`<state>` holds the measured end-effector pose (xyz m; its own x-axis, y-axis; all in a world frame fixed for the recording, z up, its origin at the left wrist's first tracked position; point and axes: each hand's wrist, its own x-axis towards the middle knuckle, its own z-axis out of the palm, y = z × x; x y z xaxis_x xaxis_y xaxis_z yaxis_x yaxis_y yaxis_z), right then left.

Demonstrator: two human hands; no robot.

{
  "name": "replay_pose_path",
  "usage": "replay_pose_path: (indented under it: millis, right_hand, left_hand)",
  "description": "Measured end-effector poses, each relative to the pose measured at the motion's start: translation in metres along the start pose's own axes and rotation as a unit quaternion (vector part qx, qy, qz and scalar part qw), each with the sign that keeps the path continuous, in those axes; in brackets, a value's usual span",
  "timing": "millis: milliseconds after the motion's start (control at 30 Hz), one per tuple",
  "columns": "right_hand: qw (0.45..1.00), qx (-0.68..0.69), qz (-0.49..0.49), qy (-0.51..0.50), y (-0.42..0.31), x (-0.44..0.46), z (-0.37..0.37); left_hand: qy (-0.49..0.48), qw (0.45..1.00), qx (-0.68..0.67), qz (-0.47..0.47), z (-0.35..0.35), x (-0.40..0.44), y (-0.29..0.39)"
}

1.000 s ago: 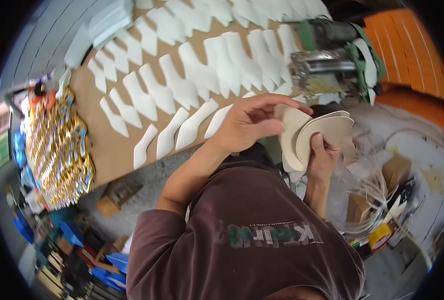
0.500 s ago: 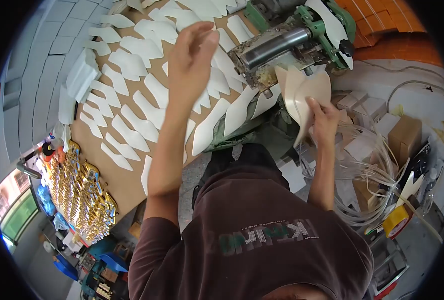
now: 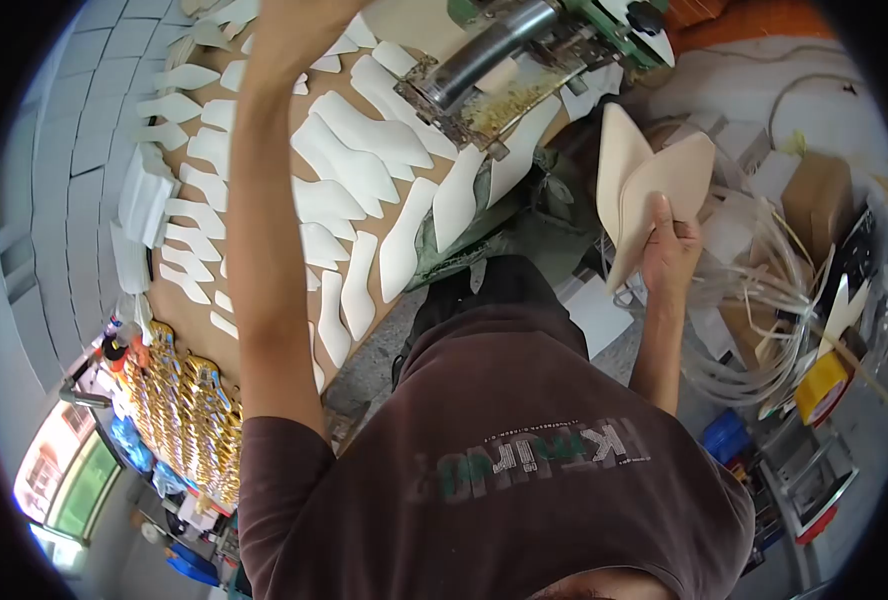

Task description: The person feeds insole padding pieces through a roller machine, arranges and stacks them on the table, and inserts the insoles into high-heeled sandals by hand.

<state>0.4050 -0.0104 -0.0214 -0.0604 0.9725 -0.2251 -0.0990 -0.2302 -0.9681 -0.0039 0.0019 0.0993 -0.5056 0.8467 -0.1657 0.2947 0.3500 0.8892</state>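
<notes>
My right hand [image 3: 672, 245] is closed around a small fanned stack of beige insole-shaped sheets [image 3: 676, 170], thumb on top. It holds them to the right of a green machine with a metal roller [image 3: 494, 55], apart from it. My left arm reaches forward over the table, and my left hand [image 3: 314, 20] is cut off by the top edge, so its fingers are hidden. Below and beside that arm, many white insole-shaped pieces [image 3: 349, 160] lie in overlapping rows on the brown tabletop [image 3: 199, 325].
A pile of shiny gold pieces [image 3: 184, 410] sits at the table's left end. White stacks [image 3: 149, 195] line the far left edge. Coiled clear tubing [image 3: 734, 370], a cardboard box [image 3: 814, 210] and a yellow tape roll [image 3: 821, 387] lie on the right.
My left hand has moved up and left, past the top edge. My right hand has drawn the beige sheets away from the machine to the right. The view has shifted.
</notes>
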Motion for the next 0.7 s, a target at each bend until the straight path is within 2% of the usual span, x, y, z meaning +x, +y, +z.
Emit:
replay_pose_path:
  millis: [33,67,100,133,167,200,233,267,333,400,500,533,700]
  right_hand:
    - [1.0,0.001,0.0,0.008,0.005,-0.008,-0.004]
    - [1.0,-0.008,0.011,0.022,0.01,-0.015,-0.006]
    - [0.999,-0.018,0.021,0.035,0.014,-0.021,-0.007]
    - [0.998,-0.027,0.03,0.048,0.018,-0.025,-0.006]
    - [0.997,-0.037,0.04,0.061,0.022,-0.031,-0.006]
    - [0.993,-0.061,0.047,0.089,0.025,-0.04,-0.003]
    - [0.988,-0.086,0.054,0.116,0.027,-0.049,-0.003]
    - [0.987,-0.089,0.055,0.122,0.034,-0.058,-0.01]
    - [0.979,-0.162,0.109,0.054,0.056,-0.08,-0.025]
    - [0.98,-0.142,0.134,0.025,0.072,-0.104,-0.02]
    - [0.972,-0.162,0.17,0.028,0.091,-0.127,-0.023]
    - [0.971,-0.162,0.174,0.031,0.091,-0.128,-0.022]
    - [0.981,-0.126,0.136,0.053,0.056,-0.12,-0.005]
  left_hand:
    - [0.041,0.989,0.138,0.045,-0.005,-0.014,0.017]
    - [0.083,0.955,0.272,0.09,-0.009,-0.033,0.027]
    - [0.079,0.897,0.357,0.248,-0.011,-0.065,0.028]
    - [0.011,0.943,0.202,0.265,-0.007,-0.101,0.034]
    - [-0.06,0.96,0.042,0.272,0.007,-0.127,0.043]
    - [-0.068,0.874,0.104,0.47,0.025,-0.132,0.035]
    - [-0.07,0.744,0.159,0.645,0.046,-0.137,0.019]
    - [-0.054,0.727,0.152,0.668,0.073,-0.146,-0.003]
    - [-0.116,0.715,0.202,0.659,0.111,-0.152,-0.065]
    - [-0.133,0.729,0.216,0.636,0.151,-0.142,-0.136]
    - [-0.186,0.739,0.286,0.581,0.178,-0.12,-0.219]
    - [-0.191,0.739,0.284,0.58,0.18,-0.124,-0.231]
    - [-0.235,0.827,0.216,0.463,0.182,-0.136,-0.259]
